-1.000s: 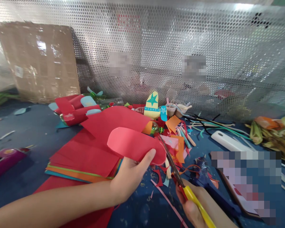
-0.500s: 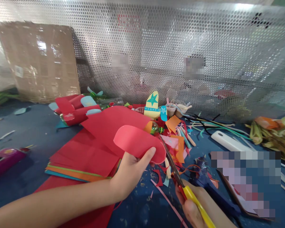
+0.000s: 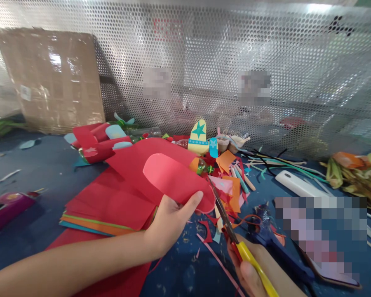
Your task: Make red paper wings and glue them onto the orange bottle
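Note:
My left hand [image 3: 168,222] pinches a rounded red paper cut-out [image 3: 176,181], thumb on top, and holds it above the blue table. My right hand [image 3: 253,270] at the bottom edge grips yellow-handled scissors [image 3: 235,237]. Their dark blades reach up to the right edge of the cut-out. Below the paper lies a stack of red, orange and teal sheets [image 3: 111,206].
Paper scraps, coloured strips and small craft pieces [image 3: 225,165] litter the middle of the table. A yellow rocket shape [image 3: 198,138] stands at the back. A cardboard sheet [image 3: 52,78] leans on the perforated metal wall [image 3: 266,62]. A white object [image 3: 297,185] and dried husks [image 3: 355,173] lie to the right.
The red cut-out has turned slightly in my left hand, its far end swinging left and up. The scissors stay at its right edge, shifted a little lower.

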The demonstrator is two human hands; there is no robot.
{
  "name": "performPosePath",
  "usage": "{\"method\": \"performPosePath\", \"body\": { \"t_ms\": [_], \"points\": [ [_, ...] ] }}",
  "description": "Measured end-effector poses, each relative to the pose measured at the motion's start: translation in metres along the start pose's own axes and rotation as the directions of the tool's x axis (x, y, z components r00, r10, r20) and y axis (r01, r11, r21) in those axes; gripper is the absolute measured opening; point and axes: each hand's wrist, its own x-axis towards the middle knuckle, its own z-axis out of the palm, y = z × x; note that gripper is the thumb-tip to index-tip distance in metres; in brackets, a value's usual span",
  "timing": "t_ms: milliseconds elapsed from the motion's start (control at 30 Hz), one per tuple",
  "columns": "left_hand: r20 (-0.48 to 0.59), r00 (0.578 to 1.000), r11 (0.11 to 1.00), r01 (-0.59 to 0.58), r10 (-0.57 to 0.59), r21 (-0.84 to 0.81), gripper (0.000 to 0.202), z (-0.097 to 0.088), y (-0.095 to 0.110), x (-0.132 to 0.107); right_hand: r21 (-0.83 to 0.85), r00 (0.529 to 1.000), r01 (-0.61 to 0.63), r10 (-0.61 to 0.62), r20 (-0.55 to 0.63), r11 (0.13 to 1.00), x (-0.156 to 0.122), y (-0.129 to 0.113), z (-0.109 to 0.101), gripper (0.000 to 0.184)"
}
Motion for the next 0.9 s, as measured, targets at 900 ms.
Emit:
{"method": "performPosePath", "body": {
  "t_ms": [900],
  "points": [
    [0.099,0.991,0.996,-0.087,0.087,-0.006,0.015,0.000,-0.003,-0.008,0.084,0.998,0.038,-0.042,0.038,0.996,0.004,-0.016,-0.009,0.089]
  ]
}}
